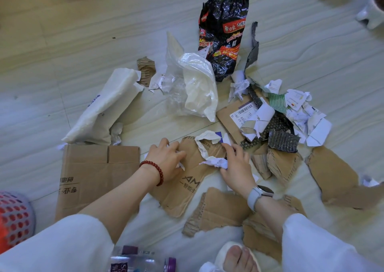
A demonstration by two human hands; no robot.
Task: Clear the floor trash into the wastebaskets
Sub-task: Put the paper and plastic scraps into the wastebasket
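**Floor trash: small scraps in both hands, most of the pile not yet picked up**

Head view: The floor trash (207, 109) lies spread just beyond and on both sides of the hands. The left hand (166, 161) has its fingers curled round small white paper scraps, resting on a torn cardboard piece (187, 180). The right hand (236, 165), just beside it, clutches a crumpled paper wad (216, 162). A wastebasket (14, 219) with a holed wall stands well off to the left of the left hand.

Judged risks: both fists look loosely filled, so scraps could slip out on the carry across to the basket. The paper shreds (299, 109) beyond the right hand are small and light, easy to scatter or miss. The cardboard under the hands may slide if pressed. The clear plastic bag (193, 88) and black snack wrapper (224, 32) further out are bulky and may spring back out of a basket.
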